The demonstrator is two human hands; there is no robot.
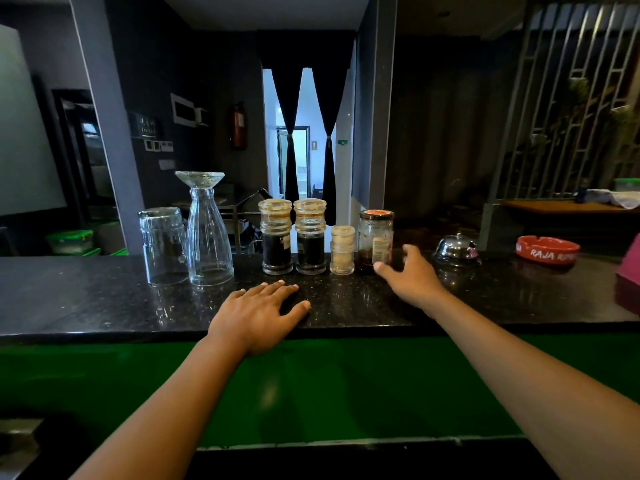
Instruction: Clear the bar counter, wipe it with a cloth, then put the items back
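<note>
On the black granite bar counter (pixel 104 299) stands a row of items: an upturned drinking glass (pixel 162 245), a clear glass carafe (pixel 209 233), two dark-filled shakers (pixel 276 237) (pixel 310 237), a small pale shaker (pixel 342 251) and a red-lidded jar (pixel 375 240). My left hand (pixel 258 311) rests flat on the counter in front of the shakers, fingers straight. My right hand (pixel 410 271) is spread open just right of the red-lidded jar, its thumb by the jar's base, holding nothing. No cloth is visible.
A chrome service bell (pixel 457 247) and a red ashtray (pixel 547 250) sit on the counter to the right. Something pink (pixel 628 271) shows at the right edge. The counter's front is green (pixel 311 386). Behind the counter lie shelves and green-lidded tubs (pixel 71 241).
</note>
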